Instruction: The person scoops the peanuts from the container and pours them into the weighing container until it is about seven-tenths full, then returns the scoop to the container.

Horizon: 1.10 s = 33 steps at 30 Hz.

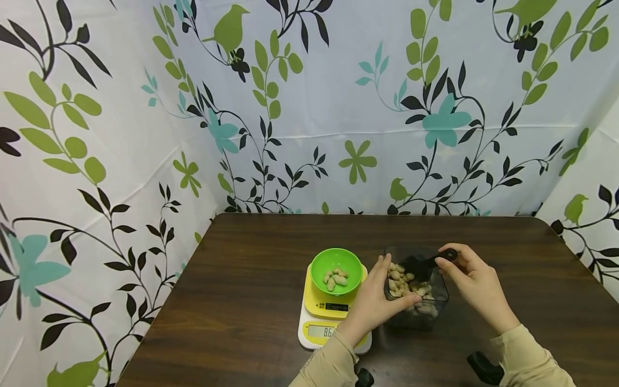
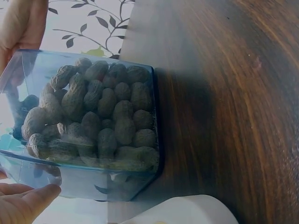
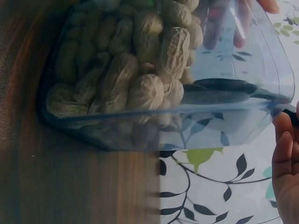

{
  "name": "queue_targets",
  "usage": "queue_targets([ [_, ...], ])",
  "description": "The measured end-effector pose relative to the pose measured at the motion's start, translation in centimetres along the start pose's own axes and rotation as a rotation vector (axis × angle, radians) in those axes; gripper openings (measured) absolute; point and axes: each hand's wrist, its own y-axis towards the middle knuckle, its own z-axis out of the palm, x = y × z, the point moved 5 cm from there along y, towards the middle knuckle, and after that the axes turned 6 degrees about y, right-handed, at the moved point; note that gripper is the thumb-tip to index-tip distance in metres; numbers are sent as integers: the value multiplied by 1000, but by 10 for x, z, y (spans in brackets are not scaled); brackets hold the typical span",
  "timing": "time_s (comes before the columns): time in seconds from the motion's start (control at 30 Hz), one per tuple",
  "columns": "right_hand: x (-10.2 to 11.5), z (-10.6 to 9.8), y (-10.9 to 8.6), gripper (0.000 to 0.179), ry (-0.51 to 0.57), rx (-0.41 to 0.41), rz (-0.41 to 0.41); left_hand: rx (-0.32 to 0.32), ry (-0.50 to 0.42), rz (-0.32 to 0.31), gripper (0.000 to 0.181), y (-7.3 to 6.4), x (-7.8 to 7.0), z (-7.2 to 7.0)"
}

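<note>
A clear plastic box (image 1: 443, 294) stands on the table, partly filled with unshelled peanuts (image 1: 398, 280). My left hand (image 1: 374, 301) holds the box at its near left corner, thumb along the near side and fingers against the left wall. With thumb and fingers my right hand (image 1: 476, 280) pinches the handle of a black scoop (image 1: 419, 269). The scoop's head lies inside the box by the peanuts; in the right wrist view the scoop (image 3: 219, 91) shows through the clear wall.
Left of the box, a yellow and white kitchen scale (image 1: 310, 309) carries a green bowl (image 1: 333, 257) with several peanuts in it. Its display is lit, partly covered by the left arm. The brown table (image 1: 232, 301) meets a leaf-patterned cloth (image 1: 309, 107) behind.
</note>
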Motion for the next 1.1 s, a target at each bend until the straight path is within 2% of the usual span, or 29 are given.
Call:
queue_targets([
  [0.1,-15,-2,-1,27,70,8,75,0,-13,-1,91,1,0,1],
  [0.23,-52,5,-2,30,284,-5,156,-4,3,8,91,0,-1,1],
  [0.33,-75,10,0,27,457,-46,167,-6,14,15,91,0,-3,1],
  [0.37,-77,11,0,25,519,-54,165,-6,13,14,91,0,-3,1],
  [0.5,-65,10,0,19,654,-90,201,-9,5,3,91,0,-3,-1],
  [0.57,-61,9,0,17,697,-97,193,-10,6,0,91,0,-4,-1],
  [0.63,-67,11,2,17,706,-91,196,-8,3,-1,91,1,-4,-1],
  [0.77,-94,18,7,19,730,-104,162,-1,-6,-8,90,1,-4,-1],
  [0.8,-96,19,8,20,715,-111,181,0,-7,-7,90,2,-3,0],
  [0.9,-79,17,6,21,699,-143,199,-1,-7,-3,89,2,-3,0],
  [1.03,-39,9,2,16,712,-158,222,-2,-1,6,90,3,-3,0],
  [1.1,-33,8,2,13,771,-178,204,-1,6,8,91,3,-4,0],
])
